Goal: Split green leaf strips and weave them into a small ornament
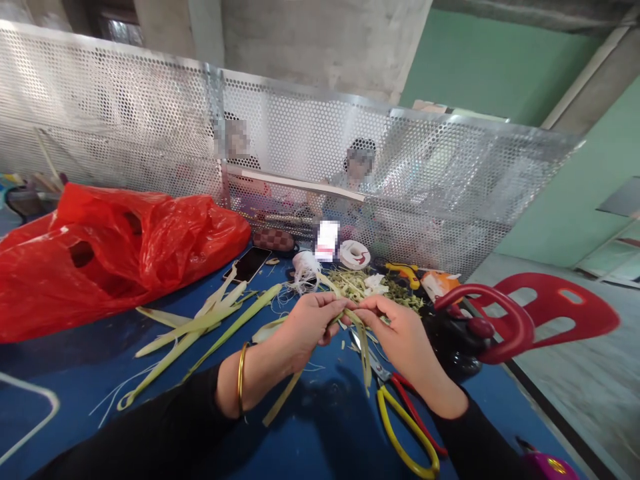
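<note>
Over the blue table (320, 433), my left hand (305, 327) and my right hand (397, 330) meet, both closed. Fingers and thumbs of each pinch a pale green leaf strip (365, 353), its ends hanging below. The exact fold between the fingertips is hidden. Beneath my right hand lie scissors (407, 427) with one yellow and one red handle. To the left of my left hand are several long pale green leaves (195, 327) with thin white threads. A spool of white thread (306, 267) stands behind my hands, close to a heap of leaf scraps (350, 283).
A red plastic bag (125, 247) fills the back left, beside a dark phone (253, 265). Behind are a ribbon roll (355, 255), a lit phone (327, 241) and a perforated metal screen (300, 133) with two people beyond. A black pot with red handle (460, 333) stands right.
</note>
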{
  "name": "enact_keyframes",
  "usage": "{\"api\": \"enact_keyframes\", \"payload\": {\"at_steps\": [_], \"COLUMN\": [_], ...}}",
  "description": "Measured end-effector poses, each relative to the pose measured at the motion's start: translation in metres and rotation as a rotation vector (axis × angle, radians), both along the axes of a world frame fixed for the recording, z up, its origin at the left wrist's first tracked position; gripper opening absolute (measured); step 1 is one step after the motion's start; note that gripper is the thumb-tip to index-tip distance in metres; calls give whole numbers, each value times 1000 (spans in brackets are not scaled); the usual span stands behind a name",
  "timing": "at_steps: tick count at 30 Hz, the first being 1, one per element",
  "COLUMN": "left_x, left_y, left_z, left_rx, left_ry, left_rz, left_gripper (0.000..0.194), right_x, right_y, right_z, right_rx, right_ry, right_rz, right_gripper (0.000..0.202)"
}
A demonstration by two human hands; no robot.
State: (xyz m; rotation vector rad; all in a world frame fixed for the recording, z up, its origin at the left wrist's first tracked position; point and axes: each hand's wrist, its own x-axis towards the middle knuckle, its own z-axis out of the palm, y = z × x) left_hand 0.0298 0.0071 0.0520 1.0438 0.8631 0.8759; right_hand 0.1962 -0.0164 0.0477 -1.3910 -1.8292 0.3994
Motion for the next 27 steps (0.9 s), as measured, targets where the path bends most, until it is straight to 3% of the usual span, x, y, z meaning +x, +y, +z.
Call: {"api": "enact_keyframes", "payload": {"at_steps": [7, 12, 19, 22, 27], "left_x": [0, 0, 0, 1, 0], "left_y": [1, 2, 2, 2, 2], "left_z": [0, -1, -4, -1, 0], "left_rx": [87, 137, 197, 198, 239], "left_ry": [37, 92, 103, 89, 170], "left_rz": [-2, 46, 25, 36, 6], "left_gripper": [21, 21, 15, 13, 18], "right_x": [-1, -2, -6, -7, -6], "right_y": [0, -2, -2, -2, -2], "right_z": [6, 8, -1, -2, 2], "right_rx": [-245, -243, -473, -532, -411], "right_ry": [151, 151, 386, 462, 361], "right_rz": [124, 81, 314, 298, 217], "right_gripper": [24, 23, 34, 32, 29]}}
